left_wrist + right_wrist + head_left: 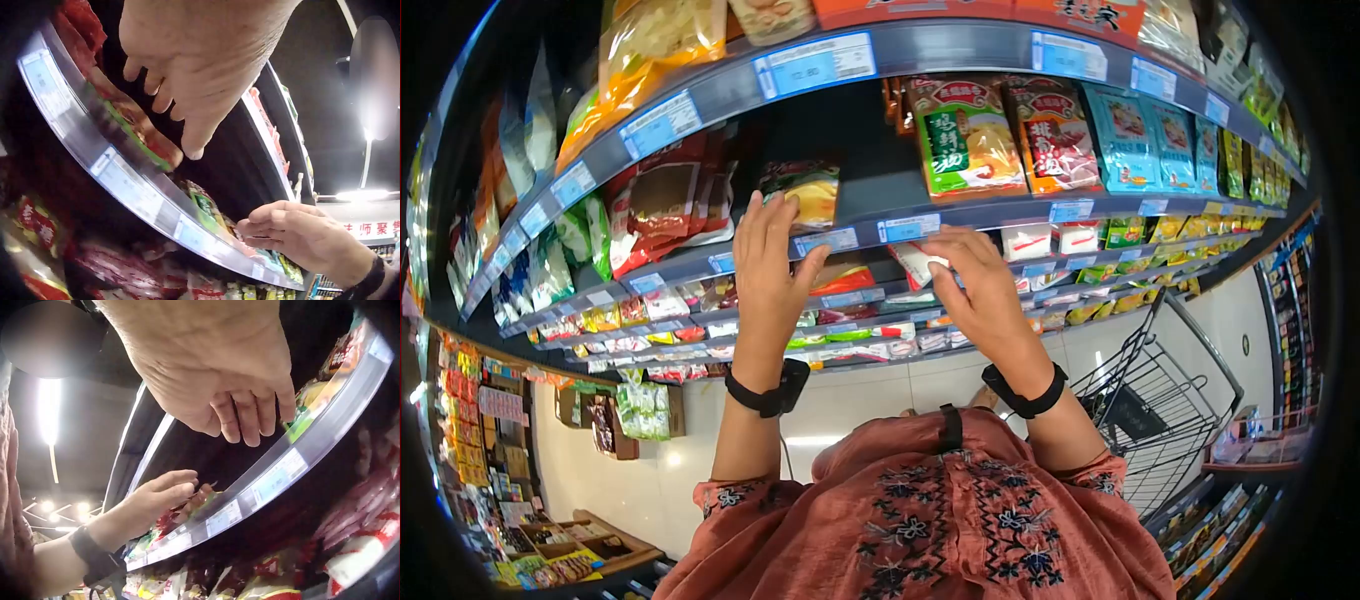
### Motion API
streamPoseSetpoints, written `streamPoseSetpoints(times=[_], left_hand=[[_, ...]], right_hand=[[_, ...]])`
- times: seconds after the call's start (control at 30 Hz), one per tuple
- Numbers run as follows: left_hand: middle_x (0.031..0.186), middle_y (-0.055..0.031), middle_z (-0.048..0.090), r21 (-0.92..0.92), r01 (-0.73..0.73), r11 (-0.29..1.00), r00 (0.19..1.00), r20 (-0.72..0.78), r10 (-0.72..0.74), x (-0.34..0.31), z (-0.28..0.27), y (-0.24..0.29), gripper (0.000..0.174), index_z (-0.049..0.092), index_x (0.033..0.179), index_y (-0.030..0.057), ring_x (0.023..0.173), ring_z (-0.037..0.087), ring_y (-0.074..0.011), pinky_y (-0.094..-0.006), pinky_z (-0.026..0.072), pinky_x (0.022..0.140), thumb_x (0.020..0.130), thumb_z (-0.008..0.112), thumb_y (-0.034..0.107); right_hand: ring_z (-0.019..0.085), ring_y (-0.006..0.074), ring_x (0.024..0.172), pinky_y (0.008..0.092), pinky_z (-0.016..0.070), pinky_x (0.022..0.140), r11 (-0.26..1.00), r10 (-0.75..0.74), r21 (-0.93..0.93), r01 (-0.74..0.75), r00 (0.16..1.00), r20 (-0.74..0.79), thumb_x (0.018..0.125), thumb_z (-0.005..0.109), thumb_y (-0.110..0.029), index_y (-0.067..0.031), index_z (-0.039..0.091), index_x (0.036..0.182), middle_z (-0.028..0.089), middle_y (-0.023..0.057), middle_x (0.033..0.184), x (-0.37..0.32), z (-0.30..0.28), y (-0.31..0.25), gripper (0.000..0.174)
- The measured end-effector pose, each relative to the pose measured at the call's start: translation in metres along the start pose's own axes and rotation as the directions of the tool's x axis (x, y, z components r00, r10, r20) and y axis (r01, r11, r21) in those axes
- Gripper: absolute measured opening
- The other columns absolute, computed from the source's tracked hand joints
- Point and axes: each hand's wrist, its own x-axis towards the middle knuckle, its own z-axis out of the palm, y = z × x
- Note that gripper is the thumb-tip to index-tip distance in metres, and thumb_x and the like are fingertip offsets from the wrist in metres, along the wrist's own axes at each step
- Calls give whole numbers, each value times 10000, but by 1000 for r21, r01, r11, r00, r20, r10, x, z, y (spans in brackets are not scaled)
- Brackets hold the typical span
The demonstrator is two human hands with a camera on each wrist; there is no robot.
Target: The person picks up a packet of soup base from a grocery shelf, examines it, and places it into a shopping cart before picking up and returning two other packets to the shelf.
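My left hand point(770, 250) reaches up to the shelf with fingers extended, its fingertips overlapping a small dark-and-yellow food packet point(812, 195). From the left wrist, that packet point(140, 125) lies just beneath the fingers, along the shelf's front lip. My right hand point(980, 285), fingers loosely bent with nothing in them, is at the front of the same shelf, below a green-and-red soup seasoning packet point(965, 135). A red packet point(1055, 135) with similar print stands to its right. The right wrist view shows the right hand point(212, 381) hovering over the shelf lip beside a green-edged packet point(306, 412).
Price labels point(910, 228) run along the curved shelf edge. Dark red bags point(670, 205) sit left, light blue packets point(1140, 140) right. Lower shelves hold more packets. A wire shopping cart point(1160, 410) stands at my right, and boxes with green-and-white bags point(643, 408) are on the floor behind left.
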Motion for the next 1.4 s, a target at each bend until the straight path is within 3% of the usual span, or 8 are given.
streamPoseSetpoints(times=[0.17, 0.43, 0.63, 0.73, 0.87, 1.2, 1.33, 1.4], left_hand=[[1322, -171, 598, -12, 58, 998, 992, 115, -56, -5, -6, -21, 532, 572, 1319, 50, 1275, 524, -379, -447, 387, 1082, 817, 744, 83], [1061, -154, 700, -38, -68, 997, 997, -50, 66, 3, 8, -49, 203, 690, 1093, 31, 985, 670, -339, -394, 528, 876, 898, 632, 32], [1006, -154, 674, -112, 225, 968, 968, -87, -235, 18, 12, -41, 90, 632, 992, 33, 924, 654, -340, -446, 512, 816, 924, 581, 62], [1021, -175, 672, -151, 134, 979, 991, 35, -130, 17, 9, -40, 143, 621, 1016, -15, 954, 650, -350, -369, 510, 856, 943, 627, 108], [1084, -171, 669, -208, 106, 972, 993, 74, -93, 6, 1, -36, 254, 612, 1049, -7, 1036, 633, -349, -389, 487, 913, 861, 735, 111], [1119, -148, 691, -132, 40, 990, 998, -47, -46, 10, 8, -48, 127, 593, 1052, 5, 1082, 632, -305, -377, 468, 957, 927, 615, 14], [1147, -119, 703, -264, 81, 961, 964, -225, -143, 21, -13, -27, 94, 591, 1048, 16, 1078, 646, -227, -346, 480, 956, 963, 572, -20], [1137, -122, 704, -294, -58, 954, 961, -277, -27, 16, -19, -12, 116, 587, 1057, 20, 1068, 650, -240, -354, 482, 958, 951, 588, -29]], right_hand=[[592, 386, 1034, 434, 476, 917, 969, 69, 228, -90, 992, 101, 878, 636, -41, 6, 637, 1072, 652, 187, 1054, 1, 34, -12, 199], [643, 165, 1010, 288, 496, 852, 703, 320, 494, -511, 848, 423, 1002, 575, -175, -7, 607, 1193, 686, 95, 1109, -5, 45, -16, 256], [640, 182, 1097, 311, 520, 913, 448, 374, 624, -641, 768, 520, 1046, 507, -199, 4, 572, 1259, 669, 111, 1168, 2, 43, -16, 301], [641, 190, 1110, 328, 532, 926, 452, 385, 611, -650, 760, 524, 1049, 498, -195, 2, 578, 1253, 666, 116, 1179, 2, 43, -13, 294], [642, 192, 1107, 321, 536, 914, 428, 408, 613, -664, 747, 525, 1047, 503, -203, 10, 576, 1251, 659, 126, 1188, -3, 39, -13, 303], [659, 267, 1095, 379, 549, 937, 298, 398, 637, -711, 699, 594, 1054, 496, -258, 7, 550, 1288, 642, 181, 1213, 7, 47, -14, 357], [633, 303, 1147, 429, 550, 945, 57, 389, 721, -691, 681, 621, 1052, 478, -384, 20, 497, 1324, 611, 213, 1261, 23, 47, -24, 487], [605, 355, 1206, 492, 533, 982, -97, 321, 752, -653, 694, 644, 1056, 434, -452, 32, 443, 1384, 578, 233, 1314, 31, 51, -25, 585]])
